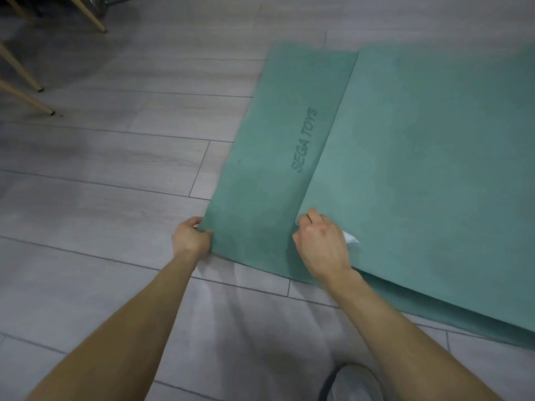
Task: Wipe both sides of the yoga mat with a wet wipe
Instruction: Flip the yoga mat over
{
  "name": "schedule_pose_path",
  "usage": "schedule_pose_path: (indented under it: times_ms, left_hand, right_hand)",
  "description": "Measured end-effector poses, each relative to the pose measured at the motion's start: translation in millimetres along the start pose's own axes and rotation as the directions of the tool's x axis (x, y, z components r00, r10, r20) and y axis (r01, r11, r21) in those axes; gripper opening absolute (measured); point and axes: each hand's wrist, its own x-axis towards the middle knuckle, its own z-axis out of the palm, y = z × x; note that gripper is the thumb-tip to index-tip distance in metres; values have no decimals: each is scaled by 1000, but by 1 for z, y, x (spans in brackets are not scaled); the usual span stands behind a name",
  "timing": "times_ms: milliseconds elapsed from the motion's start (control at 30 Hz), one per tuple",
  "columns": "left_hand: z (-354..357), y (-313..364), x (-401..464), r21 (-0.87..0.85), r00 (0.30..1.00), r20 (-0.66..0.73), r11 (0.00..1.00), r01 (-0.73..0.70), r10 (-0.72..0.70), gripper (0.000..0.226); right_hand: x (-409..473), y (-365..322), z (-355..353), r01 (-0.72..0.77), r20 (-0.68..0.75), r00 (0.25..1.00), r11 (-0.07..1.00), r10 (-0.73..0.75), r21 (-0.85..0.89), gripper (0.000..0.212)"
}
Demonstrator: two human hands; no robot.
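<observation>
The teal-green foam yoga mat (405, 146) lay on the floor at my right, folded over itself: an upper layer ended in a straight edge running from top centre down toward my right hand, and a lower strip stuck out to the left of it, stamped "SEGA TOYS" in darker print. Surface looked matte, slightly mottled. Near edge showed both layers stacked, lower one peeking out along the bottom right.

My left hand (191, 235) gripped the near left corner of the lower strip, fingers curled under the edge, thumb on top. My right hand (321, 244) was fisted at the near end of the upper layer's edge, fingers curled on a crumpled white wet wipe (351, 237) that poked out to the right of the knuckles; couldn't tell whether they also pinched the mat edge.

Around it: grey wood-look plank floor (115, 169). Slanted light wooden chair legs (26, 79) at top left, well apart from the mat. A grey shoe (351, 383) at the bottom edge between my forearms.
</observation>
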Motion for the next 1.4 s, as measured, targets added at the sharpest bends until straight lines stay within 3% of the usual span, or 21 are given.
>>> schedule_pose_path:
  times_ms: [200, 300, 333, 400, 533, 633, 700, 800, 900, 1033, 1100, 1167, 1233, 1300, 1400]
  left_hand:
    - [23, -16, -75, -212, 920, 384, 977, 9, 75, 25]
    - [16, -11, -85, -292, 935, 348, 956, 38, 69, 18]
    - [14, -9, -85, -306, 941, 333, 951, 43, 65, 15]
    - [18, -5, -85, -248, 935, 347, 969, 11, 78, 19]
    - [36, 10, -93, -14, 953, 291, 997, -81, 82, 60]
    - [45, 19, -91, 75, 958, 286, 997, -24, 1, 79]
    - [50, 23, -88, 155, 957, 291, 987, -47, 0, 75]
    - [52, 25, -94, 198, 964, 261, 975, -104, 50, 46]
    - [50, 23, -101, 170, 957, 264, 971, -166, 117, 40]
    - [51, 28, -113, 117, 905, 362, 952, -282, 224, 33]
    - [57, 34, -125, -9, 837, 504, 970, -244, 215, 27]
    - [67, 41, -137, -78, 779, 601, 983, -166, 179, 25]
    - [77, 44, -143, 2, 830, 522, 973, -232, 197, 23]
    - [82, 46, -142, 95, 908, 342, 952, -292, 244, 34]
    - [79, 46, -143, 140, 942, 223, 949, -284, 249, 31]
  right_hand:
    - [-30, -81, -6, 269, 82, 958, 960, -275, 74, 28]
    - [-66, -87, 8, 266, 192, 936, 950, -295, 165, 18]
    - [-76, -84, 11, 234, 222, 936, 953, -275, 193, 15]
    - [-90, -73, 10, 118, 305, 932, 961, -194, 252, 29]
    - [-109, -32, -21, -153, 245, 968, 909, 59, 387, 45]
    - [-115, 13, -44, -367, 284, 920, 850, 271, 377, 57]
    - [-115, 37, -54, -461, 333, 875, 815, 351, 352, 61]
    - [-110, 63, -60, -543, 321, 836, 754, 445, 370, 54]
    - [-105, 79, -68, -529, 173, 844, 733, 508, 427, 42]
    - [-114, 96, -69, -378, -129, 887, 857, 444, 351, 42]
    - [-128, 112, -53, -353, -31, 930, 915, 366, 193, 48]
    - [-144, 124, -36, -315, 164, 938, 949, 306, 30, 37]
    - [-158, 129, -30, -272, 191, 941, 960, 280, -64, 20]
    - [-159, 131, -29, -308, 127, 940, 948, 316, -84, 19]
    - [-153, 135, -28, -360, 100, 924, 928, 369, -98, 11]
